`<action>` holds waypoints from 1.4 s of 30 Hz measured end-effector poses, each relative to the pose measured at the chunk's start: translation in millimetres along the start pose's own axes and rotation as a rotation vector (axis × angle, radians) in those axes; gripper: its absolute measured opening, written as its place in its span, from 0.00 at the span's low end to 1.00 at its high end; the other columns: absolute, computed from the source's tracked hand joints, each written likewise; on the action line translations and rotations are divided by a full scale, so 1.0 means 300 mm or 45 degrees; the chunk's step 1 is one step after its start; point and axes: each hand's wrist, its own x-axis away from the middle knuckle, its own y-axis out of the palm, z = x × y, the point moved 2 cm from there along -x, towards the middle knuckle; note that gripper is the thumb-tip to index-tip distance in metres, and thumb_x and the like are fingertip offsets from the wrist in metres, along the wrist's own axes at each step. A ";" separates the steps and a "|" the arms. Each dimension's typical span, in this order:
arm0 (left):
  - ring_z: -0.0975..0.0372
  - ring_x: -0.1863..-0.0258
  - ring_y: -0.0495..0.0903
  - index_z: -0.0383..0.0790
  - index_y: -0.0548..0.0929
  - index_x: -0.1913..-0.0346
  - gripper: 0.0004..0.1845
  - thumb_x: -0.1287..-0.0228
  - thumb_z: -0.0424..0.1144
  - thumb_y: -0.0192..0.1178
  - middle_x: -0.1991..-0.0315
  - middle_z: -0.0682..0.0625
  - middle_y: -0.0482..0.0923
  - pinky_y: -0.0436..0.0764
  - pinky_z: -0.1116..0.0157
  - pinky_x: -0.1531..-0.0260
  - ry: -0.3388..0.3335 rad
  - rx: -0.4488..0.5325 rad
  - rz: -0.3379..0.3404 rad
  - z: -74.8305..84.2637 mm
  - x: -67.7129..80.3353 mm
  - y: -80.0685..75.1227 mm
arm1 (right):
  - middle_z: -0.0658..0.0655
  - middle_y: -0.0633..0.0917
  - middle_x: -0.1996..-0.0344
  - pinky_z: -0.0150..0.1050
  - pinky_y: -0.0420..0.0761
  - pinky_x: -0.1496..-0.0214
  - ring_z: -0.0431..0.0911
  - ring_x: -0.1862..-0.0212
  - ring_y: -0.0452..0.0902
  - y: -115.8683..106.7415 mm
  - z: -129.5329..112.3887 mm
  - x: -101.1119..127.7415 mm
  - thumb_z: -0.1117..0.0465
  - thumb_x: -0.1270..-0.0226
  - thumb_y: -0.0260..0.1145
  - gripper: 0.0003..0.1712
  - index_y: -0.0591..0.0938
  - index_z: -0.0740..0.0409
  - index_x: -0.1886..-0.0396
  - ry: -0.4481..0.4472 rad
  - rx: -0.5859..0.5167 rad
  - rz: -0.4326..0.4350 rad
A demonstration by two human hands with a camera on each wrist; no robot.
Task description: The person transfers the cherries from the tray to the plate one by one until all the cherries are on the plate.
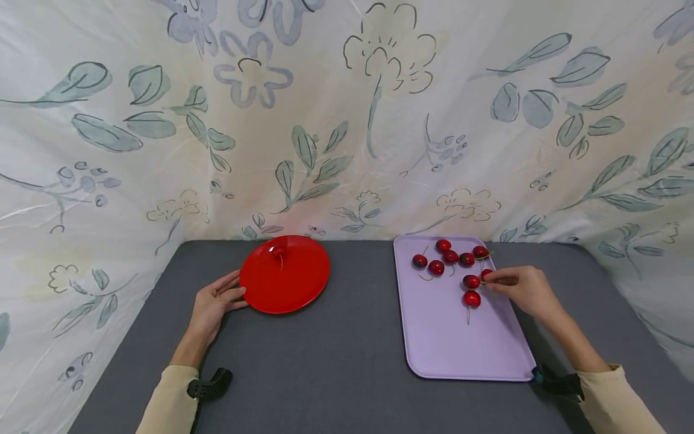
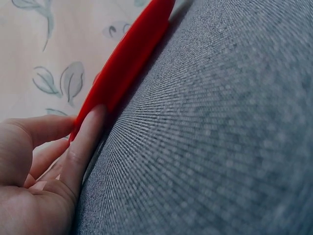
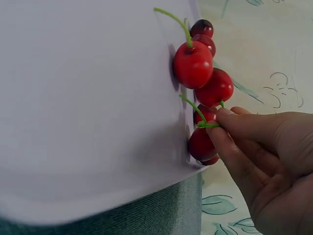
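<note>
By the far edge of the grey desk (image 1: 347, 355), the plate (image 1: 293, 283) is plain red; the tray (image 1: 461, 349) is lilac, its cherries (image 1: 472, 298) red to maroon, green-stemmed. Lilac-blue flowers and grey-green leaves pattern the cream cloth (image 1: 325, 78).

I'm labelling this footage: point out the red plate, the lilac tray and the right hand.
Red plate (image 1: 290, 282), head view: bare middle surface.
Lilac tray (image 1: 466, 349), head view: bare floor near the lower edge.
Right hand (image 1: 527, 290), head view: back of the hand.
</note>
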 end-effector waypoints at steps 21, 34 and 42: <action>0.70 0.54 0.83 0.32 0.61 0.26 0.32 0.29 0.34 0.59 0.29 0.34 0.61 0.85 0.64 0.56 -0.006 0.012 -0.015 0.007 0.005 0.001 | 0.58 0.87 0.54 0.31 0.84 0.53 0.44 0.57 0.86 0.024 -0.043 -0.049 0.45 0.38 0.70 0.34 0.81 0.65 0.41 0.303 -0.433 -0.168; 0.70 0.55 0.83 0.32 0.63 0.27 0.31 0.30 0.33 0.59 0.29 0.34 0.62 0.85 0.64 0.56 0.005 0.004 -0.007 0.000 -0.001 0.007 | 0.47 0.88 0.59 0.35 0.84 0.50 0.40 0.58 0.85 0.056 -0.136 -0.091 0.51 0.36 0.71 0.31 0.80 0.69 0.42 0.262 -0.633 -0.143; 0.69 0.56 0.84 0.32 0.62 0.27 0.31 0.30 0.33 0.59 0.29 0.34 0.62 0.85 0.64 0.57 0.004 0.000 -0.009 0.005 -0.003 -0.001 | 0.55 0.88 0.57 0.35 0.83 0.47 0.39 0.59 0.86 0.127 -0.211 -0.128 0.55 0.35 0.70 0.27 0.80 0.70 0.43 0.218 -0.719 -0.193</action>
